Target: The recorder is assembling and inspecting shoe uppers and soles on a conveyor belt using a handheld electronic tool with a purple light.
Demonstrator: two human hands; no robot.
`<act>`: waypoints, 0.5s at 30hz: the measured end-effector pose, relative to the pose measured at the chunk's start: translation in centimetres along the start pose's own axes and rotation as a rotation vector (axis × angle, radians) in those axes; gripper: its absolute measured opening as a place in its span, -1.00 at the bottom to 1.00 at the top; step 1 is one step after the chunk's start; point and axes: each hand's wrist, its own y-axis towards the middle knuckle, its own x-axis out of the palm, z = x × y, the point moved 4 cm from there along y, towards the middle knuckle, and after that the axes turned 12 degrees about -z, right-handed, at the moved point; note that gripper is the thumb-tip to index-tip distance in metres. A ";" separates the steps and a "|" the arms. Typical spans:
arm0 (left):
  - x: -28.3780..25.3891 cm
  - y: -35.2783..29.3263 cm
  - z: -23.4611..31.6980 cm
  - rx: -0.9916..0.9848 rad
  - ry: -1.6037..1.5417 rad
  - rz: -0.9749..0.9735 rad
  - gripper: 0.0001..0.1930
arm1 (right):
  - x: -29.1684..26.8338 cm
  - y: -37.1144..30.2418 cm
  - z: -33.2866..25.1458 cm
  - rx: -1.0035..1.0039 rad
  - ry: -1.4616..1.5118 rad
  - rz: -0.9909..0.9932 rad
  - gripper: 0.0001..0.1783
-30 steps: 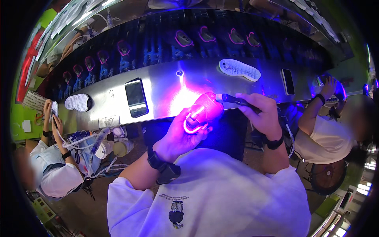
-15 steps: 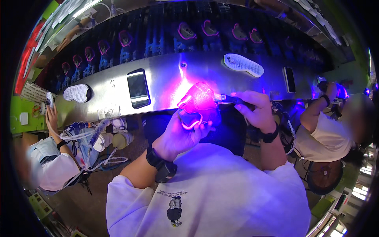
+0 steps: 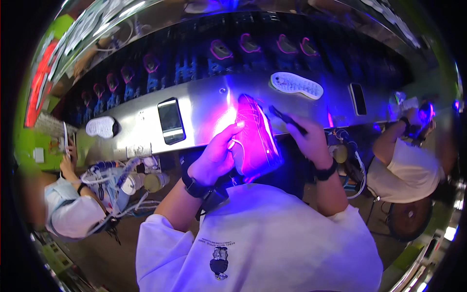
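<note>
Beside the metal bench (image 3: 141, 127), good handling probably means keeping the shoe upper (image 3: 257, 148), at frame centre, steady under the light. It glows pink-violet, crossed by fine bright lines. The left hand (image 3: 213, 163) clasps its left side; the right hand (image 3: 312, 143) pinches a slim dark tool (image 3: 291, 121).

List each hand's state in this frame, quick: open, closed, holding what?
Left hand: closed on the pink-lit shoe.
Right hand: closed around a slim dark tool.
</note>
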 end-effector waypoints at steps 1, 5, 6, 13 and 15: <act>0.4 0.2 0.3 -0.019 0.012 -0.001 -0.42 | 0.4 0.7 0.0 0.007 0.010 0.019 -0.62; 1.2 1.3 3.1 0.130 0.351 0.013 -0.36 | 1.0 1.4 -1.1 -0.146 0.130 0.161 -0.59; 1.3 1.4 4.0 0.155 0.481 0.044 -0.34 | 1.3 0.8 -1.6 -0.204 0.101 0.135 -0.58; -5.1 3.0 14.2 0.204 1.006 0.327 -0.29 | 3.5 -1.4 2.7 0.027 0.291 -0.142 -0.56; -8.1 3.5 18.5 0.186 1.210 0.480 -0.25 | 3.0 -1.8 6.0 0.007 0.233 -0.090 -0.55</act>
